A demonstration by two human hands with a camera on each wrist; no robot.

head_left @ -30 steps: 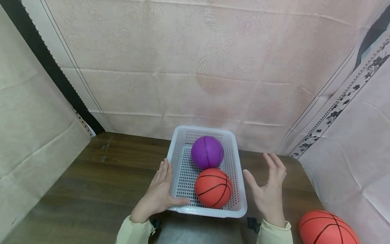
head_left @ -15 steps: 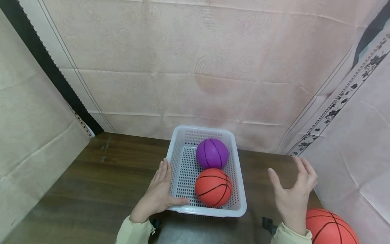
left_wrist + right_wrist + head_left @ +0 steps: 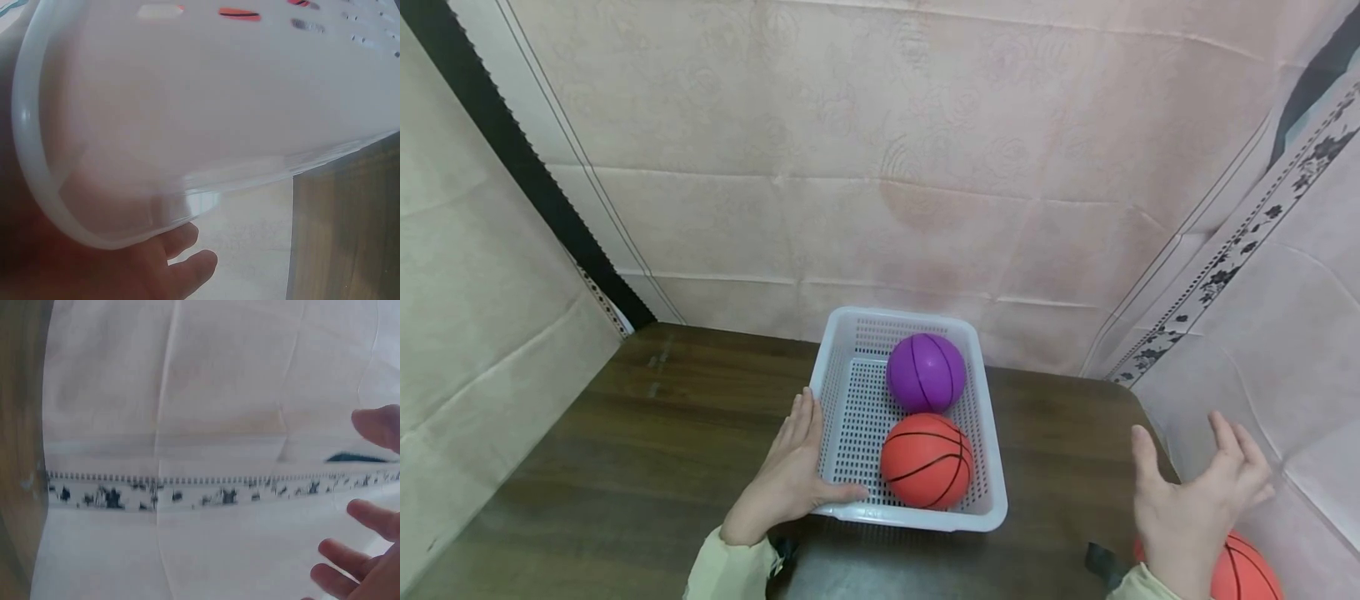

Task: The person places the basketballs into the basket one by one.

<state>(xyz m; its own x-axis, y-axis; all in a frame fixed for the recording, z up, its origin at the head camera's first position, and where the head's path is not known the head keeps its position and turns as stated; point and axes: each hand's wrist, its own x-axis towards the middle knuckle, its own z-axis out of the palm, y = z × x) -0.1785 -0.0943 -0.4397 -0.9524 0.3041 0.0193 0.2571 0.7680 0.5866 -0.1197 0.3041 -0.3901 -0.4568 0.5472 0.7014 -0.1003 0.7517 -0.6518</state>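
I have purple ball (image 3: 926,372) and orange ball (image 3: 927,461) in the basket (image 3: 917,518); third ball (image 3: 1247,571) still outside, near right. My left hand (image 3: 793,479) touches it straight-fingered; right hand (image 3: 1195,500) spreads wide, empty.

On the brown wooden table (image 3: 662,450) I see 1 white rectangular plastic basket (image 3: 917,518); in it, 1 purple round ball (image 3: 926,372) lies behind 1 orange round ball (image 3: 927,461). Well to the right is a 2nd orange ball (image 3: 1247,567), partly covered by the right hand (image 3: 1198,492).
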